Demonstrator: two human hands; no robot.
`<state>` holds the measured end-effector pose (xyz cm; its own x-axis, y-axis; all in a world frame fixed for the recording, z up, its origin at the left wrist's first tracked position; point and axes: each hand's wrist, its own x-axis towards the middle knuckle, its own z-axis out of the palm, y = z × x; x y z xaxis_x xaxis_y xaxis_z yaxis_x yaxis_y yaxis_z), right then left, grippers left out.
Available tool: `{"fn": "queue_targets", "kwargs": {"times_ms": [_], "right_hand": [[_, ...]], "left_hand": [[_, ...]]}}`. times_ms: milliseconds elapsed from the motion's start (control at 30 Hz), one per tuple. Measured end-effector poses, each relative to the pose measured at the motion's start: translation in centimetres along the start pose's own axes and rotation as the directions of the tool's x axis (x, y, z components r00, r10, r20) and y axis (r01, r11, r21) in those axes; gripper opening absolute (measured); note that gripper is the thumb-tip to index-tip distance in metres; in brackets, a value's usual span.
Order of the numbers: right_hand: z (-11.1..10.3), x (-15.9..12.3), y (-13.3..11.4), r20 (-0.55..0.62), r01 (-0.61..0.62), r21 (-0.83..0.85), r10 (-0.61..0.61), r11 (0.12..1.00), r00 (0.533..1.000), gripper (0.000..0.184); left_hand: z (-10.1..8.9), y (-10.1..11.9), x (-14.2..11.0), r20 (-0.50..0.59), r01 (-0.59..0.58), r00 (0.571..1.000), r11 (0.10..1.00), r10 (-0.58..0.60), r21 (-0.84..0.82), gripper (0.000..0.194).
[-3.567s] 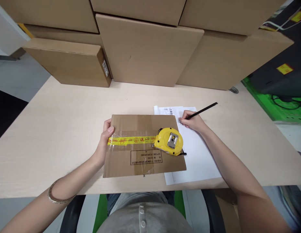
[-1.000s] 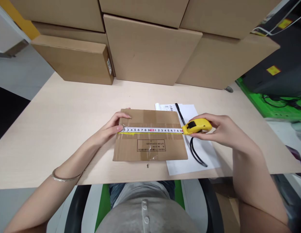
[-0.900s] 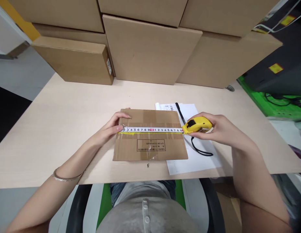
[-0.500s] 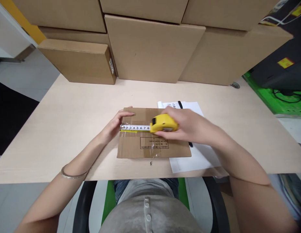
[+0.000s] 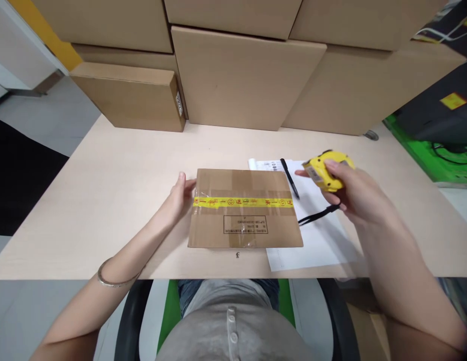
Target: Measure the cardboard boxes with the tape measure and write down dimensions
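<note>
Head view: my R hand (image 5: 355, 193) has fingers wrapped round the tape meas. (image 5: 319, 173), clear of the box (image 5: 246, 188), which lies flat on the counter (image 5: 124, 175), partly over the paper (image 5: 312, 248); my L hand (image 5: 175, 198), thumb raised, fingers loose, is at its L edge. Status (judged): box sealed, no blade across it, pen (image 5: 289, 178) unheld on paper, i.e. no measuring or writing under way; qty left, can't tell.

Bare left hand (image 5: 178, 198): I see thumb raised, fingers partly hidden.
Bare right hand (image 5: 356, 193): I see curled grip, one fingertip extended.
Bare forearms (image 5: 137, 248): angled inward.
</note>
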<state>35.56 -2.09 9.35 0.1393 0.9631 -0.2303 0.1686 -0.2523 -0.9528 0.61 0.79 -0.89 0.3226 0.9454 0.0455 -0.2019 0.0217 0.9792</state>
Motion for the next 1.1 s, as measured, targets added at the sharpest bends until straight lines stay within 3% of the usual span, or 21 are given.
{"fn": "queue_targets", "kwargs": {"times_ms": [100, 167, 233, 333, 400, 500, 633, 700, 733, 767, 833, 867, 900, 967, 1033, 1100], "right_hand": [[-1.0, -0.8, 1.9, 0.118, -0.126, -0.006, 0.126, 0.992, 0.985, 0.043], [-0.9, -2.2, 2.7, 0.149, -0.077, 0.028, 0.072, 0.997, 0.986, 0.040], [-1.0, -4.0, 3.3, 0.123, 0.015, 0.077, -0.024, 0.997, 0.992, 0.036], [-2.0, -6.5, 4.2, 0.111, 0.083, 0.072, -0.090, 0.994, 0.990, 0.033], [-3.0, -7.5, 4.8, 0.170, 0.105, 0.003, -0.104, 0.994, 0.980, 0.029], [-4.3, -8.1, 5.1, 0.259, 0.190, -0.136, -0.150, 0.972, 0.954, 0.024], [-3.8, -7.5, 2.5, 0.041, 0.380, -0.207, -0.380, 0.901, 0.924, 0.025], [-2.2, -6.5, 0.2, 0.003, 0.467, -0.238, -0.481, 0.851, 0.877, 0.036], [-0.9, -5.8, -1.1, 0.069, 0.526, -0.269, -0.528, 0.807, 0.846, 0.043], [0.5, -5.0, -2.5, 0.164, 0.626, -0.286, -0.606, 0.726, 0.778, 0.047], [3.8, -3.2, -5.1, 0.360, 0.730, -0.240, -0.640, 0.640, 0.679, 0.047], [5.6, -2.3, -6.2, 0.475, 0.790, -0.215, -0.645, 0.574, 0.598, 0.044], [7.4, -1.6, -7.3, 0.580, 0.836, -0.198, -0.626, 0.512, 0.521, 0.041], [10.5, -0.6, -8.8, 0.720, 0.878, -0.163, -0.554, 0.450, 0.417, 0.038], [12.7, -0.1, -9.6, 0.790, 0.894, -0.175, -0.483, 0.413, 0.378, 0.032], [13.8, 0.0, -9.7, 0.813, 0.892, -0.224, -0.429, 0.393, 0.394, 0.029]], "left_hand": [[1.3, 1.2, -0.1, 0.055, 0.082, 0.995, 0.996, -0.080, -0.029, 0.074], [2.0, 1.9, -0.1, 0.043, 0.081, 0.996, 0.995, -0.078, -0.066, 0.074], [2.5, 2.5, -0.2, -0.048, 0.033, 0.998, 0.993, -0.038, -0.114, 0.071], [2.8, 3.0, -0.3, -0.192, -0.139, 0.975, 0.982, 0.113, -0.128, 0.065], [2.7, 2.9, -0.5, -0.201, -0.239, 0.955, 0.968, 0.219, -0.080, 0.052], [2.4, 2.5, -0.9, -0.131, -0.252, 0.960, 0.967, 0.246, -0.034, 0.043], [2.4, 2.3, -1.3, -0.068, -0.229, 0.972, 0.972, 0.225, -0.055, 0.056], [2.6, 2.3, -1.3, -0.048, -0.228, 0.973, 0.972, 0.225, -0.058, 0.060], [2.7, 2.4, -1.2, -0.048, -0.237, 0.971, 0.970, 0.235, -0.057, 0.058], [2.8, 2.4, -1.2, -0.060, -0.253, 0.967, 0.966, 0.249, -0.056, 0.053], [3.1, 2.4, -1.1, -0.092, -0.269, 0.960, 0.961, 0.263, -0.067, 0.049], [3.2, 2.4, -1.0, -0.110, -0.261, 0.961, 0.962, 0.252, -0.080, 0.052], [3.2, 2.3, -1.0, -0.134, -0.249, 0.962, 0.964, 0.236, -0.093, 0.056], [3.1, 2.0, -0.9, -0.221, -0.243, 0.951, 0.964, 0.215, -0.109, 0.055], [2.7, 1.7, -0.7, -0.348, -0.302, 0.904, 0.948, 0.250, -0.103, 0.046], [2.2, 1.5, -0.6, -0.384, -0.309, 0.890, 0.945, 0.248, -0.107, 0.044]]}}
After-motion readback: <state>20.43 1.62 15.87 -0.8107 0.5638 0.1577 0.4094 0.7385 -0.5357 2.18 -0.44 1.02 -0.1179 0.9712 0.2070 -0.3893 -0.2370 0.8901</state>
